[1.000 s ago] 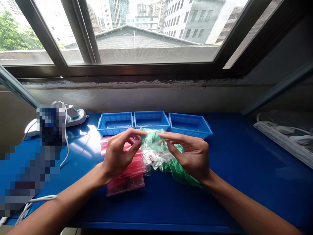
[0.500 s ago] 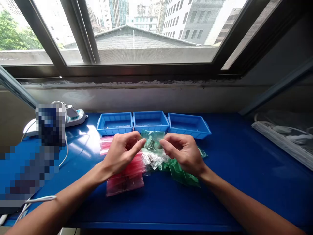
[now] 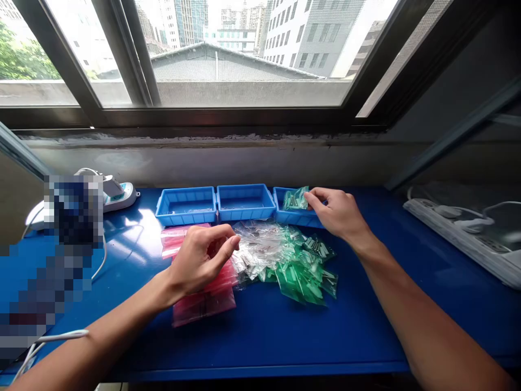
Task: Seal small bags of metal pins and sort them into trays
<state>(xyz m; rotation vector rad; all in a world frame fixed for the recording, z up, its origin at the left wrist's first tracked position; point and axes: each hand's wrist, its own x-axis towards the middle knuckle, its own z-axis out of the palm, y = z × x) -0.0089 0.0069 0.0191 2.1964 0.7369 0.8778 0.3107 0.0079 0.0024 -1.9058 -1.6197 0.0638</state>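
Observation:
My right hand [image 3: 340, 213] pinches a small green plastic bag [image 3: 296, 199] by its right edge, with small grey pieces inside it. The bag hangs over the right blue bin [image 3: 299, 218] and hides part of its inside. My left hand [image 3: 203, 255] hovers above the pink bags [image 3: 203, 307], thumb and index fingertip together, with nothing visible between them. Between the hands lie a heap of clear bags [image 3: 260, 241] and a pile of green bags [image 3: 303, 279] holding small pieces.
The middle blue bin [image 3: 246, 205] and left blue bin [image 3: 186, 215] stand beside the right one, below the window wall. A white power strip [image 3: 122, 198] is at the back left, with a white cable beside it. Another power strip [image 3: 459, 233] lies at the right.
My right hand has carried the green bag from between both hands to the right and back, over the right bin. The left hand let go of it and stayed nearly in place.

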